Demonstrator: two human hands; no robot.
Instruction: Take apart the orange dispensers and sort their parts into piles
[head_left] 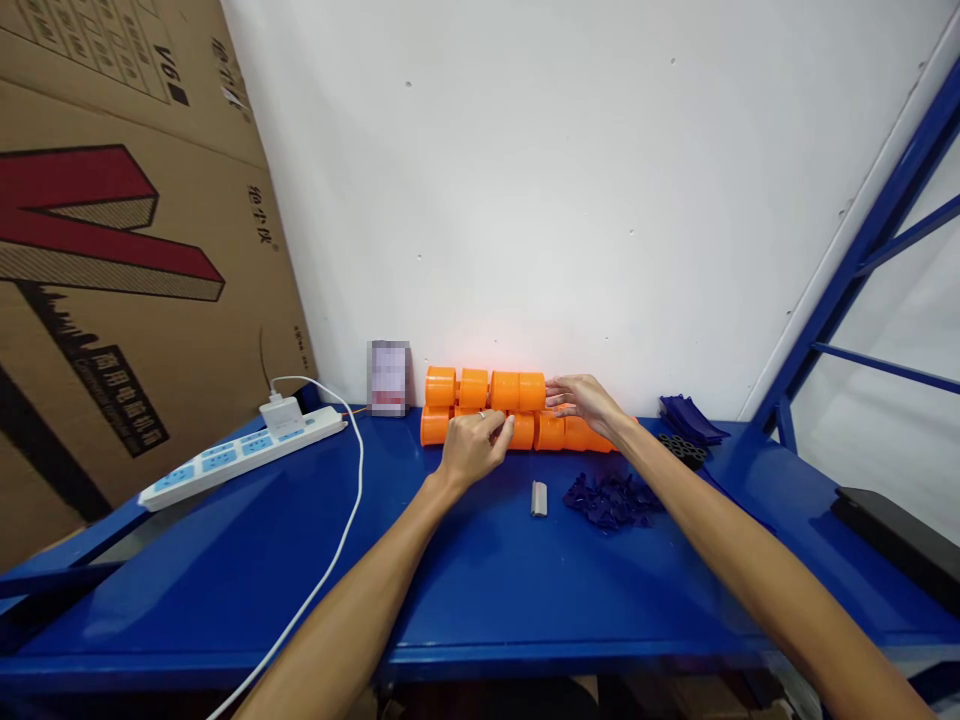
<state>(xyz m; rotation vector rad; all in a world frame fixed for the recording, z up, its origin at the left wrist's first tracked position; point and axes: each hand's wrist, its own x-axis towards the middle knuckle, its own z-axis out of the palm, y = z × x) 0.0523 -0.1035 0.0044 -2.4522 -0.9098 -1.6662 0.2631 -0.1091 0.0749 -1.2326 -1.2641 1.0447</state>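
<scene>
Orange cylindrical pieces [517,390] lie on their sides in two stacked rows against the white wall. The lower row reaches farther right than the upper one. My left hand [476,443] is at the front of the lower row, fingers bent against the orange pieces; whether it grips one is hidden. At the right end of the upper row is my right hand [585,400], its fingers apart and their tips beside the last orange piece. A small grey piece [538,499] and a pile of dark blue bits [611,500] lie in front of the rows.
On the blue table [465,590], a white power strip [247,455] with a white cable sits at the left, near a phone-like device [388,378]. Dark blue curved pieces [691,418] and a black holed part [681,448] lie right. A large cardboard box [135,250] stands left.
</scene>
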